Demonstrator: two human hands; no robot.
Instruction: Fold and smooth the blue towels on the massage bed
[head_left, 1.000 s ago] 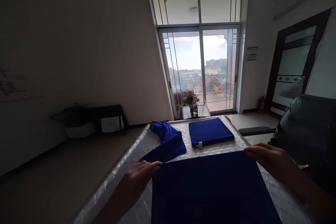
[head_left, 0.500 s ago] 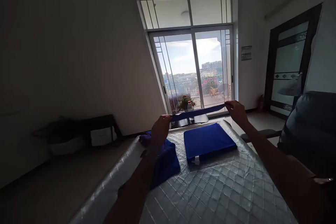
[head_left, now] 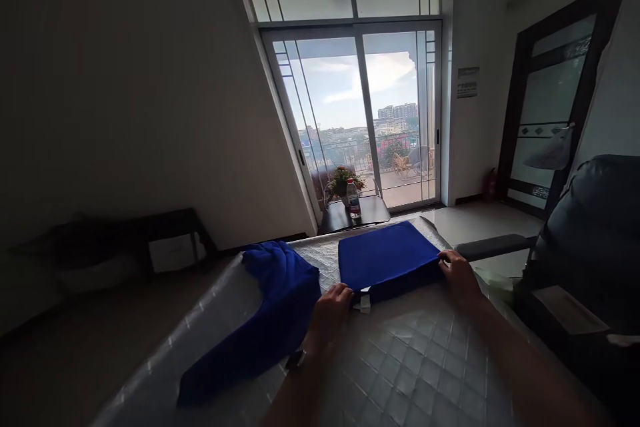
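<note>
A folded blue cloth (head_left: 387,252) lies flat on the silver quilted cover, with a small white label (head_left: 365,303) sticking out at its near edge. At its near left corner, my left hand (head_left: 334,310) pinches the edge. The fingers of my right hand (head_left: 459,273) close on the near right corner. Between both hands the dark near edge is stretched straight. To the left of my left hand lies a second blue cloth (head_left: 270,300), rumpled and spread toward the near left.
The quilted silver cover (head_left: 415,360) spreads over the surface under the cloths. Beyond it a small dark table (head_left: 373,210) bears a water bottle (head_left: 353,200) and a flower pot (head_left: 344,181). A black chair (head_left: 585,233) stands at the right, its armrest (head_left: 495,247) beside the cover.
Both hands have come down from holding a blue strip stretched in the air to the folded cloth's near edge. The rumpled cloth now shows more fully, and the view has tilted down.
</note>
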